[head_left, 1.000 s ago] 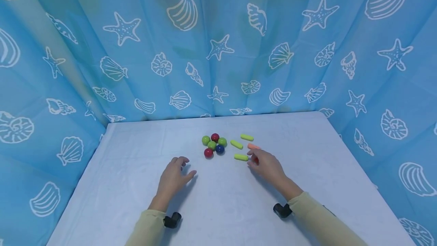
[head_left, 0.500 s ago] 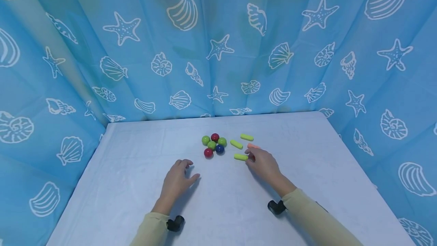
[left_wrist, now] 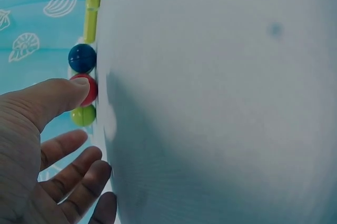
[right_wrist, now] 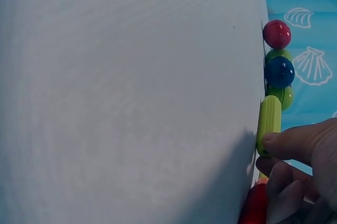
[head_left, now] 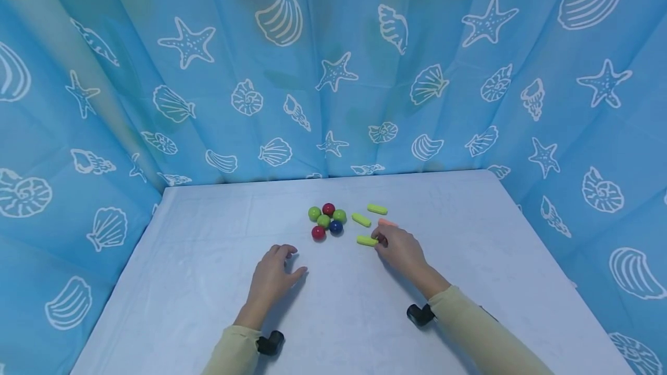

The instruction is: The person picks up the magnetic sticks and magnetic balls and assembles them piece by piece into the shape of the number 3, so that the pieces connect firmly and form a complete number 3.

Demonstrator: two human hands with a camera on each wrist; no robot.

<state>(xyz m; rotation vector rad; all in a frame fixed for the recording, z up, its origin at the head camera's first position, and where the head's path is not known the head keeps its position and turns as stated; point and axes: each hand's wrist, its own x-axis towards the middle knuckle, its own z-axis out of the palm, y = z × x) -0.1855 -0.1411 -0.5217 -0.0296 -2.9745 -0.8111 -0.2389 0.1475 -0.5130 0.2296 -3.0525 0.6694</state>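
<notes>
My right hand (head_left: pixel 403 253) pinches the near end of a short yellow-green ribbed stick (head_left: pixel 366 241) between thumb and forefinger, low over the white table. In the right wrist view, a red thing (right_wrist: pixel 254 205) lies partly hidden beneath the other fingers. Just beyond this hand is an orange stick (head_left: pixel 387 222), partly covered by it. My left hand (head_left: pixel 271 282) holds nothing; its fingers are loosely bent and its thumb stands apart. Nearest to it is a red ball (head_left: pixel 318 232) at the front of a cluster, beside a dark blue ball (head_left: pixel 336 227).
Several green balls (head_left: pixel 323 221) and a second red ball (head_left: pixel 328 209) complete the cluster. Two more yellow-green sticks (head_left: pixel 361 220) lie between the cluster and the right hand's far side. A blue shell-patterned curtain (head_left: pixel 333 109) surrounds the table (head_left: pixel 208 230) at the back and sides.
My right hand has drifted slightly left and closed on the end of the yellow-green stick, which has shifted a little. My left hand has moved slightly right.
</notes>
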